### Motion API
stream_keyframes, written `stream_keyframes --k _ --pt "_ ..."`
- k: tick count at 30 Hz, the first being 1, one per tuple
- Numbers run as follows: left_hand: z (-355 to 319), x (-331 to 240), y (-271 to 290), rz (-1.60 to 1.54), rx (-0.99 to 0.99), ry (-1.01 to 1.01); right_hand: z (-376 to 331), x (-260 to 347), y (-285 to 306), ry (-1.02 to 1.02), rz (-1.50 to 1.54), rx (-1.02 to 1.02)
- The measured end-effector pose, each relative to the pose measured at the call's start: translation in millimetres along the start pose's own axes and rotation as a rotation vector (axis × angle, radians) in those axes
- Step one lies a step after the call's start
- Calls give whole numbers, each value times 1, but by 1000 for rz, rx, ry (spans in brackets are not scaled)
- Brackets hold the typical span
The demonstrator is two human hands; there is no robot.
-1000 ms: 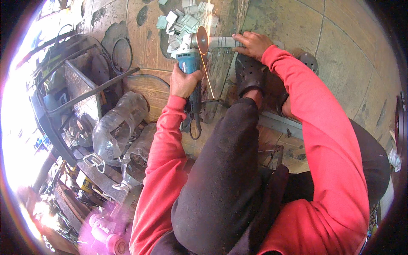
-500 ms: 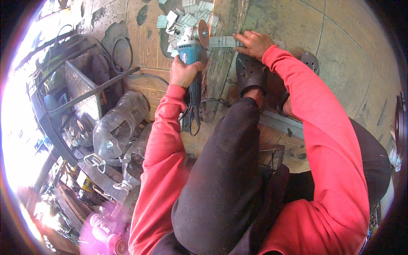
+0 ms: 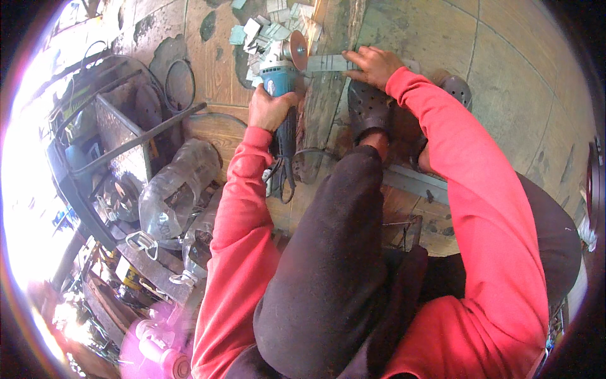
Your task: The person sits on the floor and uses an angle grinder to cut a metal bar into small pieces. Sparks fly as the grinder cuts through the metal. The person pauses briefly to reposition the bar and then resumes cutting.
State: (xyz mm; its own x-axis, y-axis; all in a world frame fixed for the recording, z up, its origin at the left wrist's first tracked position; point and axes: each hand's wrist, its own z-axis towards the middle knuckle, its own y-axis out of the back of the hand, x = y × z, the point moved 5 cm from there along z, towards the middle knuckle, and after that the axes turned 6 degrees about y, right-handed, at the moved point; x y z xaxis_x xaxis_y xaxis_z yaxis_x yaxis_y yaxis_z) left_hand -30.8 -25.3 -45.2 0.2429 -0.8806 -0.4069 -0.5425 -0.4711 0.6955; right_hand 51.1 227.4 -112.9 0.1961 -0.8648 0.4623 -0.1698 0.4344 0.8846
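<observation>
My left hand [image 3: 270, 108] is closed round the blue body of an angle grinder [image 3: 278, 83]. Its thin reddish disc [image 3: 298, 50] stands on edge at the left end of a flat grey metal bar [image 3: 331, 63] with dark marks across it. Orange sparks [image 3: 310, 26] fly up from beside the disc. My right hand [image 3: 372, 66] presses the bar down, fingers bent over it; the bar lies across a worn wooden plank [image 3: 325, 95]. Just below that hand is my dark clog [image 3: 368, 108]. Small cut metal pieces [image 3: 255, 36] are heaped beyond the grinder.
On the left stands a metal frame [image 3: 126, 142] with a cable [image 3: 180, 88] looped near it. Beside my left arm lie a cut clear plastic bottle [image 3: 165, 205] and a pink fan [image 3: 156, 344]. A grey metal length [image 3: 413, 183] lies behind my foot.
The grinder and left hand sit slightly further left in view, with the whole scene shifted a little. Sparks above the disc look brighter and more spread. Both hands keep their hold.
</observation>
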Motion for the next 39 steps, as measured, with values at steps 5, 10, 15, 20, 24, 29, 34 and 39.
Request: stream_keyframes --k 5,10,15,20,24,29,34,39 --pt "-6 4 1 29 -29 8 0 0 0 7 -11 3" --pt "-14 1 1 -70 12 4 1 0 4 19 27 -20" --pt "-18 5 1 -83 -5 -31 2 0 6 -5 41 8" --pt "-22 12 -1 -53 -15 0 3 2 9 4 20 46" --pt "-21 15 -2 -63 -17 -10 5 0 10 1 63 68" --pt "-23 23 -3 -102 -5 -17 7 -5 5 4 113 119" --pt "-28 19 -2 -106 -25 -25 6 -8 3 21 151 7" --pt "-29 15 0 -79 -19 -14 8 -7 4 5 157 19"
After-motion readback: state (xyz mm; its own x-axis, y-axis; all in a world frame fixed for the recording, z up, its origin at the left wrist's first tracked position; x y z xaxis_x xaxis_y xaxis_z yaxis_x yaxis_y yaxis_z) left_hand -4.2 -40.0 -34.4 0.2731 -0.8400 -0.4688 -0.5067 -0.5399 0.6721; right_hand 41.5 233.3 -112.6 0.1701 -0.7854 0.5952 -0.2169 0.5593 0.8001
